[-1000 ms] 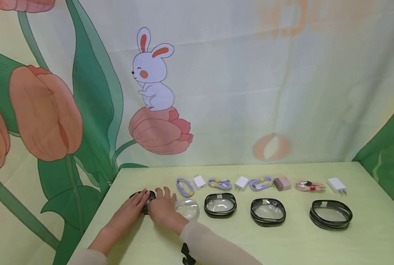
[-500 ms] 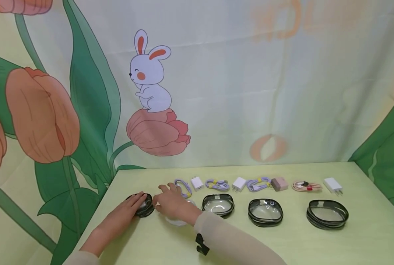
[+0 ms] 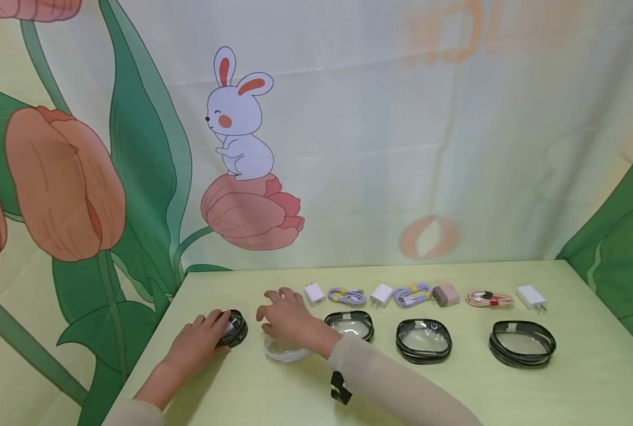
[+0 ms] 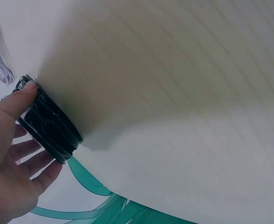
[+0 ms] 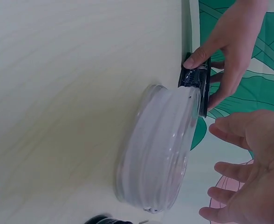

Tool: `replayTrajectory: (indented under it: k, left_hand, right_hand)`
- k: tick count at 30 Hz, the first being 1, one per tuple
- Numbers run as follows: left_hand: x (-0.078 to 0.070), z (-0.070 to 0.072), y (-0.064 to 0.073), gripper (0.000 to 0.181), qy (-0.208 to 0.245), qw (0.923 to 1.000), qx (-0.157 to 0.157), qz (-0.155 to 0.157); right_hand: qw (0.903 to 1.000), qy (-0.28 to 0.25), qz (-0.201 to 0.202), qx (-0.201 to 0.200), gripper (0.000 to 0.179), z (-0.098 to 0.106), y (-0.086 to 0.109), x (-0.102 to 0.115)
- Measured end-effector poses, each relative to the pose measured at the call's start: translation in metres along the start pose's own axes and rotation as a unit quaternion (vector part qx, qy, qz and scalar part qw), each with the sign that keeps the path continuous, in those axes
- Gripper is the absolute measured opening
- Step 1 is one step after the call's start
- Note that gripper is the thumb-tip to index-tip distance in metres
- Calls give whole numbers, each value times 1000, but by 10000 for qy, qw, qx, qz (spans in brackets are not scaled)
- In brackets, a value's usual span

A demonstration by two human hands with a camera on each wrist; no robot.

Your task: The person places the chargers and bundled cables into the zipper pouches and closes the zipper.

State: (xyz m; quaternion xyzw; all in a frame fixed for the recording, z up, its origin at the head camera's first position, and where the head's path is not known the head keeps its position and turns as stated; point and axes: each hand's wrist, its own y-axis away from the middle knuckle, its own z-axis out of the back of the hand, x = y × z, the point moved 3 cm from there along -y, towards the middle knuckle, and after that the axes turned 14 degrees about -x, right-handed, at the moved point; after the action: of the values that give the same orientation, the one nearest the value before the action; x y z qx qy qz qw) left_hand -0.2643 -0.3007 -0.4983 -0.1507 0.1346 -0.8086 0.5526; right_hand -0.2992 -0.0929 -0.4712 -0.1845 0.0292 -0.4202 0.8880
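At the table's left side, my left hand (image 3: 196,340) holds a small round case (image 3: 235,328) with black sides and a clear top. In the left wrist view its thumb and fingers curl round the black case (image 4: 51,126). My right hand (image 3: 290,319) hovers with spread, slightly bent fingers over a clear round case (image 3: 284,355), holding nothing. The right wrist view shows the clear case (image 5: 153,149) on the table beside the black one, with the right hand's fingers (image 5: 230,172) apart from it. A lilac cable behind the right hand is mostly hidden.
To the right stand several black-rimmed clear cases (image 3: 424,358). Behind them is a row of white plug adapters (image 3: 530,297), a pink adapter (image 3: 449,295), lilac cables (image 3: 346,296) and a pink cable (image 3: 489,299). A printed cloth (image 3: 359,148) hangs behind the table.
My right hand has come away from the black case and moved right, over the clear case. The left hand stays on the black case, its fingers drawn back toward the case's near side.
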Motion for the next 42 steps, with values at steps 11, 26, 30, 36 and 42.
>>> replayTrajectory:
  k: [11, 26, 30, 36, 42]
  left_hand:
    - [9, 1, 1, 70, 348, 9991, 116, -228]
    - [-48, 30, -8, 72, 1033, 9897, -521, -845]
    - [-66, 34, -12, 69, 1120, 9864, -586, -1047]
    - [-84, 32, -19, 66, 1114, 9880, -259, -1036]
    - [-94, 27, -24, 65, 1196, 9885, 69, -928]
  right_hand:
    - [9996, -252, -83, 51, 22, 5, 7, -13]
    - [9977, -389, 505, -227, 23, 32, 29, -60]
    - [9970, -495, 477, -354, 22, 35, 42, -75]
    - [9962, -472, 577, -448, 22, 35, 56, -92]
    - [9955, -725, 426, -441, 23, 38, 65, -100]
